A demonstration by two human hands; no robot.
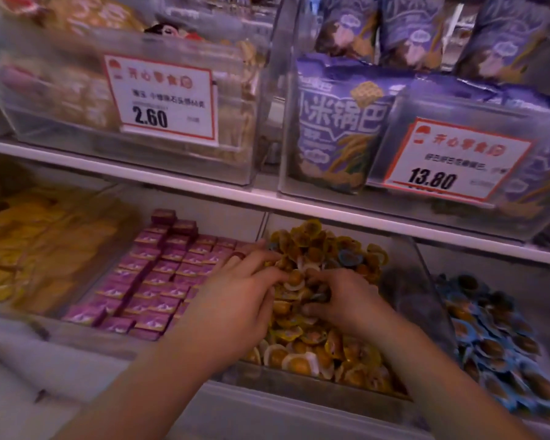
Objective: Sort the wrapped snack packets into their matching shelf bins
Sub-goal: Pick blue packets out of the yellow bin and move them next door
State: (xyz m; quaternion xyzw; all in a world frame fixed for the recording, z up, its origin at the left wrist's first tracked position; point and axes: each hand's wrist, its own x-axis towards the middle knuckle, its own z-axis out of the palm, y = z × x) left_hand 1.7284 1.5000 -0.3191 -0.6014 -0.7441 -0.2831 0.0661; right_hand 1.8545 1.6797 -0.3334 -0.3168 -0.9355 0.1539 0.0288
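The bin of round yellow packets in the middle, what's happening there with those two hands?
A person is digging through the clear plastic bin of round yellow-wrapped snack packets on the lower shelf. The left hand and right hand are both in the pile, fingers curled among packets; a few blue-wrapped ones are mixed in. The matching blue packets fill the bin to the right, purple boxes the one to the left.

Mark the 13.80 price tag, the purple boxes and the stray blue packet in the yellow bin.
13.80 price tag (451,160): head view, white centre.
purple boxes (153,281): head view, middle rows.
blue packet (350,257): head view, its face.
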